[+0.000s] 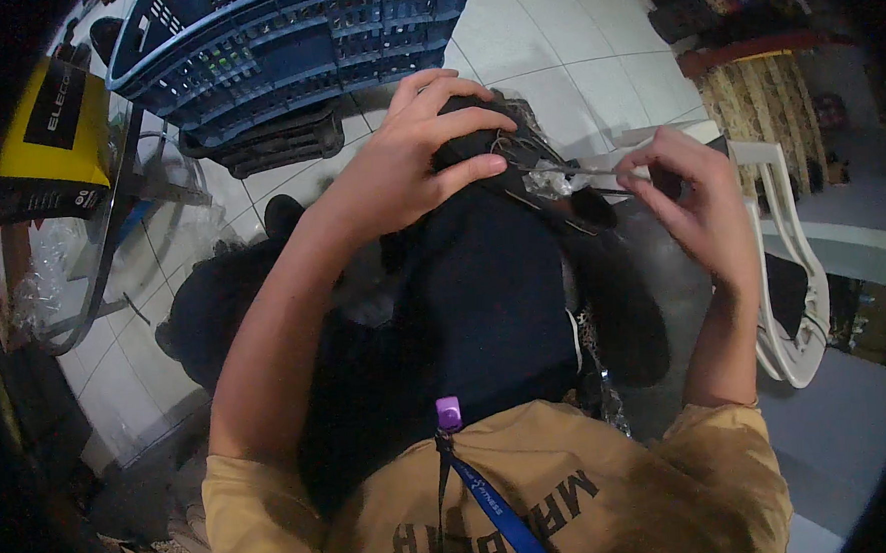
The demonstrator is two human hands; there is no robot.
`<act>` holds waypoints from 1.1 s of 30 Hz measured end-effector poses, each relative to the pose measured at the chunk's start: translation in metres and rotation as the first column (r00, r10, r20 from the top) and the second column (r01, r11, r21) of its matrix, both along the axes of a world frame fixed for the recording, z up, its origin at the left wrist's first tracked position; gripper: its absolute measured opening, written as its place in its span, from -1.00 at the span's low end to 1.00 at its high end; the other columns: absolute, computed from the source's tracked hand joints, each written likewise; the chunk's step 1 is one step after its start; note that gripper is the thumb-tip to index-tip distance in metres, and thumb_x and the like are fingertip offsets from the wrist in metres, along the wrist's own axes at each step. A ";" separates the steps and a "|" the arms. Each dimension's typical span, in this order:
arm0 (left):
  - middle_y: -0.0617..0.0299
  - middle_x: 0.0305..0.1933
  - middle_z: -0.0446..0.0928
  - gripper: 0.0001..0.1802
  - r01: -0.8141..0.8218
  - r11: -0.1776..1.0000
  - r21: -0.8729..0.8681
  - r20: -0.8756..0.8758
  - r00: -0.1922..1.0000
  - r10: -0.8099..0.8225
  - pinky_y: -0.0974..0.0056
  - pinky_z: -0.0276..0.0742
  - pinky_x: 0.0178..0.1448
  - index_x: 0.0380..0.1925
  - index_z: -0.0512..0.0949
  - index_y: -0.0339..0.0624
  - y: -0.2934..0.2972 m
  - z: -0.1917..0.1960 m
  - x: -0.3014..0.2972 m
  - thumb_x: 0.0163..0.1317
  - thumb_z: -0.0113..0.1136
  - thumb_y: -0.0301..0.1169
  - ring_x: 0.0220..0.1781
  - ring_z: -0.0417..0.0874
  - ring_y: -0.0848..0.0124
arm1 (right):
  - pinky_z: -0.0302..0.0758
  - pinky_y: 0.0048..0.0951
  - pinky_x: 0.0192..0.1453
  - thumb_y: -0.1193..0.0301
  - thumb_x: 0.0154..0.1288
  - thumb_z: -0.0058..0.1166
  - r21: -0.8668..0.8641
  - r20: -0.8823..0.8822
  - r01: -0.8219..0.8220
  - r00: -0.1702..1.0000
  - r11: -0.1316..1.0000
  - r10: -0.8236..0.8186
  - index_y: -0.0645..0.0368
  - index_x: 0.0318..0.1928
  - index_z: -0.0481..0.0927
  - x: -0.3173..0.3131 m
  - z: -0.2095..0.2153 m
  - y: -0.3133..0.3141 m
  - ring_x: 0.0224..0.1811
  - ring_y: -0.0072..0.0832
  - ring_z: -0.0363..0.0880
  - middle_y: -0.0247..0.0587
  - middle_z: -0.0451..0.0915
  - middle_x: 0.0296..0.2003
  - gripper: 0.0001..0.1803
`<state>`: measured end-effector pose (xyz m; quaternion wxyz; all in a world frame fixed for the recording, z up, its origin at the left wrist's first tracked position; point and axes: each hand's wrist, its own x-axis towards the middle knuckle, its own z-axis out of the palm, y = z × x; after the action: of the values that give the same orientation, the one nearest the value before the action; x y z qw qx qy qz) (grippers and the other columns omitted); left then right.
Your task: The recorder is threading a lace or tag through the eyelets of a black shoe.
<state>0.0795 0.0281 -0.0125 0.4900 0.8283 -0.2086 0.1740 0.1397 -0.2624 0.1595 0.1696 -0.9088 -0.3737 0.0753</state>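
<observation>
1. Nearest the lens: a tan shirt (614,488) with a blue lanyard (490,504) and its purple clip (449,413), low in the frame.
2. Far left: a yellow box (54,127) on a glass worktop (111,244), and above it a blue plastic crate (290,34) over the white tiled floor (541,41).
3. Left of centre: left hand (416,148) – fingers curled and pressed down over the top of a dark fabric item (484,294), grip closed on that cloth and pinning its upper end.
4. Centre: dark fabric item running lengthwise from the lap up and away toward the hands, long axis roughly top to bottom.
5. Just right of the left fingertips: a thin metal needle-like tool (568,172), long axis nearly level, tip at the fabric's top edge among loose threads (517,150) – exact point of contact too small to tell.
6. Right: right hand (694,198), fingertips pinched together on the tool's outer end; fabric edge lying to its left, with the left hand nearer the cloth.
7. Far right: a white plastic chair (794,288) close beside the right forearm, open floor beyond it.
</observation>
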 end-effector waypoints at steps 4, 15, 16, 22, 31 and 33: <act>0.15 0.53 0.52 -0.57 0.057 0.998 0.009 -0.052 0.997 -0.057 -0.16 0.13 0.78 0.24 0.76 0.09 0.005 0.000 0.002 0.39 0.53 -0.21 0.75 0.22 -0.04 | 0.64 -0.28 -0.07 0.55 0.37 0.38 0.150 -0.394 -0.351 0.836 0.924 0.381 0.24 0.16 0.81 -0.026 0.017 0.014 -0.15 -0.24 0.80 -0.06 0.83 -0.11 -0.65; 0.18 0.54 0.55 -0.60 0.082 0.996 -0.028 -0.057 0.995 -0.084 -0.16 0.08 0.80 0.22 0.78 0.10 0.008 0.003 0.001 0.39 0.51 -0.26 0.75 0.22 -0.04 | 0.84 -0.32 0.01 0.76 0.39 0.15 0.384 -0.398 -0.224 0.836 0.896 0.379 0.41 0.55 0.45 -0.055 0.015 0.041 0.06 -0.07 0.91 0.37 0.79 0.11 -0.30; 0.18 0.53 0.55 -0.60 0.078 0.997 -0.019 -0.055 0.995 -0.079 -0.16 0.09 0.79 0.21 0.79 0.10 0.009 0.004 -0.001 0.38 0.51 -0.27 0.75 0.23 -0.05 | 0.85 -0.29 -0.04 0.78 0.37 0.16 0.515 -0.333 -0.266 0.814 0.815 0.476 0.41 0.51 0.49 -0.047 0.013 0.039 0.03 -0.06 0.91 0.42 0.79 0.08 -0.32; 0.20 0.53 0.56 -0.59 0.100 0.995 -0.012 -0.079 0.992 -0.101 -0.17 0.13 0.78 0.21 0.78 0.09 0.010 0.005 -0.001 0.35 0.54 -0.30 0.74 0.25 -0.06 | 0.68 -0.26 0.03 0.45 0.36 0.45 0.059 0.115 -0.201 0.974 0.978 0.193 0.13 0.06 0.85 -0.003 -0.032 0.032 0.04 -0.21 0.80 -0.16 0.80 0.11 -0.72; 0.22 0.54 0.56 -0.59 0.078 0.997 -0.017 -0.070 0.994 -0.079 -0.16 0.14 0.77 0.18 0.78 0.08 0.004 0.005 -0.002 0.33 0.54 -0.32 0.74 0.23 -0.05 | 0.46 0.01 0.60 0.30 0.36 0.45 -0.014 0.109 -0.273 0.956 0.962 0.273 0.16 -0.01 0.86 -0.009 -0.065 0.030 0.58 0.15 0.44 0.06 0.60 0.45 -0.72; 0.22 0.54 0.55 -0.59 0.082 0.997 -0.009 -0.072 0.994 -0.083 -0.16 0.14 0.77 0.18 0.78 0.08 0.005 0.006 -0.003 0.33 0.54 -0.32 0.74 0.23 -0.05 | 0.45 0.03 0.60 0.28 0.37 0.44 -0.050 0.085 -0.262 0.960 0.964 0.266 0.17 -0.03 0.86 -0.012 -0.062 0.034 0.59 0.18 0.42 0.07 0.59 0.45 -0.72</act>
<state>0.0763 0.0326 -0.0060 0.5067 0.8232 -0.2242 0.1241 0.1277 -0.2288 0.0976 0.1235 -0.8564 -0.4974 0.0631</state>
